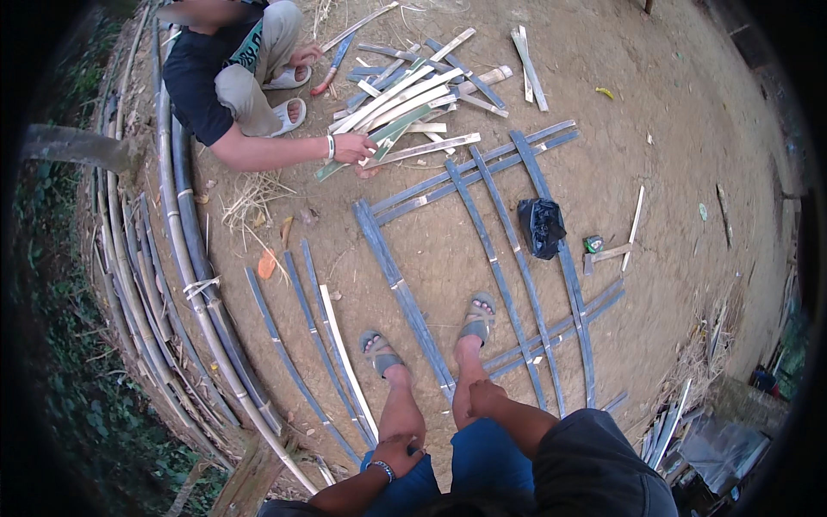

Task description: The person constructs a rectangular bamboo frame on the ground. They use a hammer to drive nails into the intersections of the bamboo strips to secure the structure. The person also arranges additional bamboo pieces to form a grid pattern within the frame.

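Note:
My left hand (396, 454), with a beaded bracelet at the wrist, rests on my left knee, fingers laid over it and holding nothing. On my right knee lies my right hand (487, 400), also without any object; its fingers are partly hard to make out. Between and beside my sandalled feet runs a wide dark bamboo slat (401, 289). It forms one side of a lattice frame on the ground, with long slats (493, 254) crossing paired slats (482, 177) at the far end and more paired slats (560, 332) nearer me.
A black plastic bag (541, 228) sits on the frame, with a tape measure (593, 245) and hammer (607, 254) to its right. A crouching co-worker's hand (353, 148) touches a pile of split bamboo (409, 103) near a red-handled blade (332, 69). Bamboo poles (185, 207) line the left edge.

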Motion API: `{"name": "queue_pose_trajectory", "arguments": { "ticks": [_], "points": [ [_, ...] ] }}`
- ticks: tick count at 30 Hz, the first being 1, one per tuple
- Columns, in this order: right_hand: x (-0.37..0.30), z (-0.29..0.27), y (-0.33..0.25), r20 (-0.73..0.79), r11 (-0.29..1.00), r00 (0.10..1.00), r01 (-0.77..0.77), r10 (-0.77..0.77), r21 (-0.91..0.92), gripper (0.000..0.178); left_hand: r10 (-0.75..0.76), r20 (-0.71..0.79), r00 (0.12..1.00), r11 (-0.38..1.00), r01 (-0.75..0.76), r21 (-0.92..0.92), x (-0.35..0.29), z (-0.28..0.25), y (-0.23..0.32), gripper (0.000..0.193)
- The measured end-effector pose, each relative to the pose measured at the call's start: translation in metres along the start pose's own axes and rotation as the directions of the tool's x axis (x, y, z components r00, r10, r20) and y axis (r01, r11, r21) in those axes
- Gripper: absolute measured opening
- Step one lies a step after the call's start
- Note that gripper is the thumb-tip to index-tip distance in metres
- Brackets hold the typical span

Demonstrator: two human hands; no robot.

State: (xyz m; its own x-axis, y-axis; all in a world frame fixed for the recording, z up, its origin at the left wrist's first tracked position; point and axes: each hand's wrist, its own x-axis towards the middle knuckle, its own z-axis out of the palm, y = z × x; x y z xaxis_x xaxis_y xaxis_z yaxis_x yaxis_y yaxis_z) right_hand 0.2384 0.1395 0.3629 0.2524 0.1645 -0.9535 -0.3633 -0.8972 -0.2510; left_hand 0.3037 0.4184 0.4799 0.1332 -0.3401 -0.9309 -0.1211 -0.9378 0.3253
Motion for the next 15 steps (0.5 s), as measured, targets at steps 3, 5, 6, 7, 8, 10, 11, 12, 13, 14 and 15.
{"name": "queue_pose_trajectory", "arguments": {
  "ticks": [3, 5, 6, 7, 8, 10, 11, 12, 13, 14, 15],
  "points": [
    [0.001, -0.017, 0.000, 0.165, 1.000, 0.986, -0.021, 0.017, 0.023, 0.064, -0.009, 0.002, 1.000, 1.000, 0.009, -0.012, -0.002, 0.000, 0.000, 0.065],
    [-0.001, -0.028, -0.001, 0.279, 0.999, 0.960, -0.033, 0.020, 0.040, 0.063, -0.010, -0.002, 1.000, 1.000, 0.010, -0.012, -0.002, 0.002, -0.001, 0.065],
    [-0.001, -0.029, -0.002, 0.305, 0.998, 0.952, -0.043, 0.026, 0.049, 0.063, -0.008, -0.003, 1.000, 1.000, 0.008, -0.004, -0.001, 0.003, -0.003, 0.065],
    [-0.001, -0.029, -0.002, 0.331, 0.997, 0.943, -0.053, 0.031, 0.058, 0.063, -0.006, -0.003, 1.000, 1.000, 0.006, 0.004, 0.000, 0.005, -0.004, 0.065],
    [-0.002, -0.025, -0.002, 0.263, 0.999, 0.965, -0.002, -0.009, 0.041, 0.063, 0.005, -0.015, 1.000, 1.000, -0.005, 0.005, 0.001, 0.008, -0.006, 0.065],
    [-0.006, -0.012, -0.002, 0.127, 0.995, 0.987, 0.096, -0.095, -0.003, 0.063, 0.027, -0.037, 0.999, 1.000, -0.027, 0.009, 0.004, 0.013, -0.010, 0.065],
    [-0.006, -0.008, -0.002, 0.089, 0.996, 0.992, 0.089, -0.089, 0.009, 0.063, 0.013, -0.021, 1.000, 1.000, -0.013, 0.001, 0.004, 0.011, -0.008, 0.065],
    [-0.006, -0.004, -0.002, 0.051, 0.996, 0.995, 0.082, -0.083, 0.021, 0.063, -0.001, -0.005, 1.000, 1.000, 0.001, -0.006, 0.002, 0.008, -0.006, 0.065],
    [-0.005, -0.003, -0.003, 0.013, 0.997, 0.997, 0.075, -0.075, 0.033, 0.063, -0.015, 0.011, 1.000, 1.000, 0.015, -0.013, 0.002, 0.006, -0.004, 0.065],
    [-0.005, -0.004, -0.003, 0.042, 0.997, 0.996, 0.076, -0.076, 0.002, 0.063, -0.005, -0.002, 1.000, 1.000, 0.005, -0.012, 0.002, 0.008, -0.006, 0.065],
    [-0.004, -0.007, -0.004, 0.070, 0.997, 0.995, 0.078, -0.076, -0.028, 0.063, 0.006, -0.016, 1.000, 1.000, -0.006, -0.010, 0.001, 0.011, -0.008, 0.065]
  ]
}}
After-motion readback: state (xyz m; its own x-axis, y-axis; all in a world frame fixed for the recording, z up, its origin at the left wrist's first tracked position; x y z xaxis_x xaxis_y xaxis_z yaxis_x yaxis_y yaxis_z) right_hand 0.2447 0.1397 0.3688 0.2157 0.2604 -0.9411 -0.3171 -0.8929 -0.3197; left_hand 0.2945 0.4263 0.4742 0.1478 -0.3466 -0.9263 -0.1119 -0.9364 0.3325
